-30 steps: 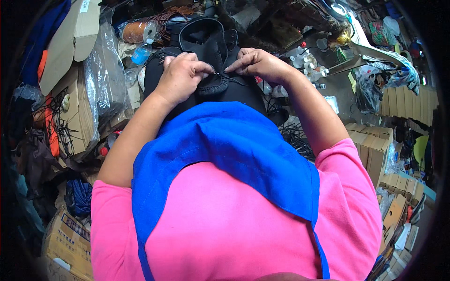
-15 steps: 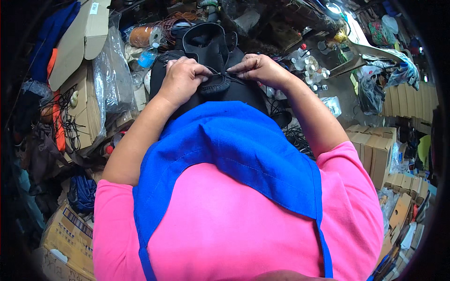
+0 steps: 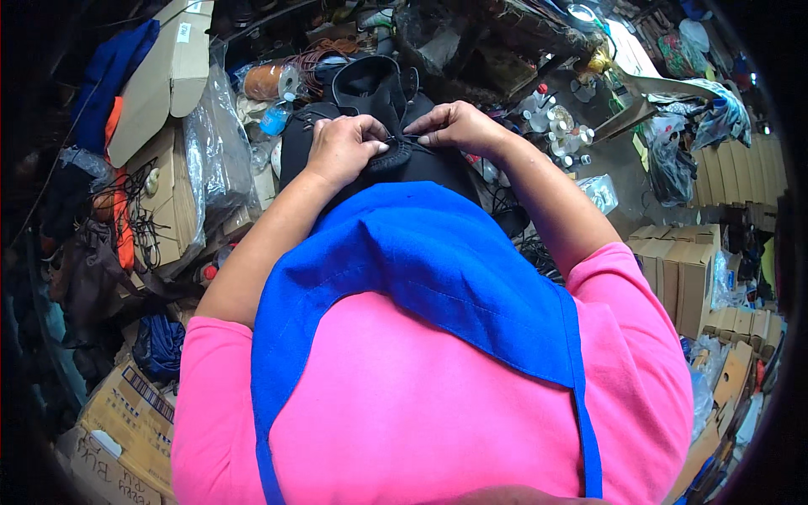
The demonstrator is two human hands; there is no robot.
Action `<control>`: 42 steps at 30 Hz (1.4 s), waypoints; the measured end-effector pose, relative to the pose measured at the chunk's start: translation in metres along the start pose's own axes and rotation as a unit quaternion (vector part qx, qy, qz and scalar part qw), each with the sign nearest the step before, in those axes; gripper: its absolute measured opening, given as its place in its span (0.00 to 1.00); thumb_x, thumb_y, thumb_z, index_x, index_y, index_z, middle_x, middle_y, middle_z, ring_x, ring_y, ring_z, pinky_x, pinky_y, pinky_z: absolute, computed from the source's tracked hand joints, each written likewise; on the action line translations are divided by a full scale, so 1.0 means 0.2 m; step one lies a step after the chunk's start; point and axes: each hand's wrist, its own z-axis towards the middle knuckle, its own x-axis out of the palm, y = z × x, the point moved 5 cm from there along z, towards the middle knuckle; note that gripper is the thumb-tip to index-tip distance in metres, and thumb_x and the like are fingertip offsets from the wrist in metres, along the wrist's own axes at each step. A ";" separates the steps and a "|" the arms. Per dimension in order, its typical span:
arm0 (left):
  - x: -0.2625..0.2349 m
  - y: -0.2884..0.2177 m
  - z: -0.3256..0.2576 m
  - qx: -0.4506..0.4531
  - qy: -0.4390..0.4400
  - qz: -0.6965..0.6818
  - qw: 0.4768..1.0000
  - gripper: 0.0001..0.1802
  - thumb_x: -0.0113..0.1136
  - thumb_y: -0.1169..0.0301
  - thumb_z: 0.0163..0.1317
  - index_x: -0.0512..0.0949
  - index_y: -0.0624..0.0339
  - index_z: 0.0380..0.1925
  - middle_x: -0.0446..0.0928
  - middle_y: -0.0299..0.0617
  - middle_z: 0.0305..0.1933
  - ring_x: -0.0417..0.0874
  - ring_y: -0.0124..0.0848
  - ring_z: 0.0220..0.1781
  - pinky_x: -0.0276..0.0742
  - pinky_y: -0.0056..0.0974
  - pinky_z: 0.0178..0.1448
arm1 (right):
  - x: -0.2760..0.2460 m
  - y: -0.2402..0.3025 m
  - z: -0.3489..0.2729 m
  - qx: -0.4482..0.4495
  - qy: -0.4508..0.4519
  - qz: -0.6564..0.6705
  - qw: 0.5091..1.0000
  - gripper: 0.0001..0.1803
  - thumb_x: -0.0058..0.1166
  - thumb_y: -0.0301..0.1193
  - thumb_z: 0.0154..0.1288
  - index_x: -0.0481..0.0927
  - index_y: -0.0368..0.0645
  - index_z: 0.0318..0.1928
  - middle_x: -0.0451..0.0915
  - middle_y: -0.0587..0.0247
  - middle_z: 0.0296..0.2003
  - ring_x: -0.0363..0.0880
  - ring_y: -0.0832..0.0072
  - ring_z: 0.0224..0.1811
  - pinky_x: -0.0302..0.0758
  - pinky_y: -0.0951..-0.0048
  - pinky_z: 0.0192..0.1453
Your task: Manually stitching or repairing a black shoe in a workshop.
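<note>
A black leather shoe (image 3: 366,91) lies over my lap, its open collar facing away and its rounded toe with a puckered seam toward me. My left hand (image 3: 343,151) is at the left side of the toe, thumb and forefinger pinched close to the seam. Opposite it, my right hand (image 3: 461,129) pinches a thin strand at the right side of the seam. The strand crosses the short gap between the fingertips; whether a needle is on it is too small to tell. What the left fingers hold cannot be made out.
To the left stand cardboard sheets (image 3: 164,93), clear plastic wrap (image 3: 220,139) and a spool of orange cord (image 3: 263,82). Several small bottles (image 3: 557,126) are at the right, with cardboard boxes (image 3: 673,265) beyond my right arm. A blue apron (image 3: 421,261) covers my front.
Both hands remain at the shoe's toe seam. My left hand has shifted a little right, and the strand between the hands looks shorter. The whole view has moved slightly.
</note>
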 end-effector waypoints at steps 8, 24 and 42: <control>0.06 0.03 0.01 -0.135 0.074 -0.116 0.981 0.11 0.69 0.65 0.47 0.81 0.52 0.31 0.83 0.36 0.29 0.84 0.29 0.34 0.70 0.35 0.50 | 0.04 0.03 0.02 0.014 -0.036 0.016 0.999 0.11 0.63 0.26 0.58 0.83 0.39 0.43 0.84 0.69 0.35 0.77 0.84 0.37 0.74 0.78 0.47; -0.04 -0.02 -0.02 -0.008 0.096 0.085 0.992 0.06 0.61 0.69 0.56 0.78 0.55 0.33 0.80 0.42 0.32 0.77 0.42 0.42 0.68 0.46 0.46 | -0.09 -0.04 -0.02 -0.018 -0.045 -0.045 0.998 0.13 0.67 0.35 0.54 0.81 0.42 0.36 0.72 0.65 0.39 0.72 0.79 0.39 0.72 0.76 0.46; 0.06 -0.04 0.09 0.056 0.149 0.018 0.987 0.07 0.54 0.71 0.60 0.72 0.62 0.36 0.77 0.56 0.33 0.78 0.54 0.41 0.73 0.49 0.44 | -0.31 0.24 -0.02 -0.096 -0.204 -0.388 0.893 0.11 0.56 0.37 0.58 0.80 0.50 0.40 0.78 0.62 0.41 0.75 0.62 0.50 0.68 0.56 0.54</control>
